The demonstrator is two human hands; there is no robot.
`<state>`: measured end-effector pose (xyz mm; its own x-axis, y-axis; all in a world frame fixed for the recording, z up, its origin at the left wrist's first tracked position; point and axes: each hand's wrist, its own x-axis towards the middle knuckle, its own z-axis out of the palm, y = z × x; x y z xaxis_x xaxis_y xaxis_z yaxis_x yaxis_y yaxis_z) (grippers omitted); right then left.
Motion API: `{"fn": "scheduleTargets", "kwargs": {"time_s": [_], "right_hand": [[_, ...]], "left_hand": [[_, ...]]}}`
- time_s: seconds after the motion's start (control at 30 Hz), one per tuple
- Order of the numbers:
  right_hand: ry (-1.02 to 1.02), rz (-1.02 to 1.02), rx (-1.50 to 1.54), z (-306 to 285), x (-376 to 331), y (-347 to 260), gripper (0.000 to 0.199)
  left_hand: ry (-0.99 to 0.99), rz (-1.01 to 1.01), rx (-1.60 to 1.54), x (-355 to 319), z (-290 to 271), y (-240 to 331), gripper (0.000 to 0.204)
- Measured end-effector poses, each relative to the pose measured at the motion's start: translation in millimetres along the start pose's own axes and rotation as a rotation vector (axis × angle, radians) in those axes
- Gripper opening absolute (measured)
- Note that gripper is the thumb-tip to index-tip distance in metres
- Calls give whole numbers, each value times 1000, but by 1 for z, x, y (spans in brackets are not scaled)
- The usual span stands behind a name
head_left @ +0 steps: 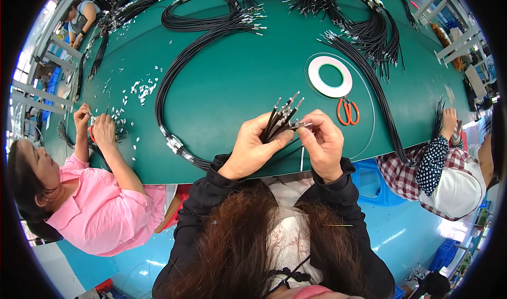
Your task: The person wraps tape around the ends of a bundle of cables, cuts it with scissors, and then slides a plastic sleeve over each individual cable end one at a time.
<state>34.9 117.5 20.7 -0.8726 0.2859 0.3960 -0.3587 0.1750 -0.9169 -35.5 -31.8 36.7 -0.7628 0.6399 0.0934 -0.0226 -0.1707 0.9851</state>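
My left hand point(253, 148) is closed round a bundle of black cables point(272, 126), whose silvery metal ends fan out above the fist. At the bundle's right side, my right hand point(323, 143) pinches one cable end point(302, 125) between thumb and fingers. From the grip the cables run down to the left and seem to join the long curved cable bundle point(163, 96) on the table; my hand and sleeve partly hide that join. White tags or wraps point(177, 145) sit on this bundle near my left sleeve. A thin white strip point(302, 159) hangs beneath my right hand.
A white tape roll point(330, 76) and orange-handled scissors point(347, 111) lie right of my hands on the green table point(237, 77). Paper scraps point(141, 90) are scattered left. More black cable bundles point(364, 30) lie at the back. People work at both sides; one wears a pink shirt point(105, 214).
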Motion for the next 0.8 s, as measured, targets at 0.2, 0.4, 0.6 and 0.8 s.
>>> {"fn": "scheduleTargets", "kwargs": {"time_s": [0.2,0.4,0.6,0.8], "right_hand": [[11,-9,0,1,0,-3,12],[-41,-35,-47,-2,4,-2,15],[-56,-4,69,-6,7,0,16],[-163,1,7,-10,12,-2,12]], "left_hand": [[-6,-18,-35,-1,-1,5,11],[-9,-16,-71,0,-3,3,13],[-48,-43,-107,2,-4,7,13],[-37,-53,-149,1,-4,3,14]]}}
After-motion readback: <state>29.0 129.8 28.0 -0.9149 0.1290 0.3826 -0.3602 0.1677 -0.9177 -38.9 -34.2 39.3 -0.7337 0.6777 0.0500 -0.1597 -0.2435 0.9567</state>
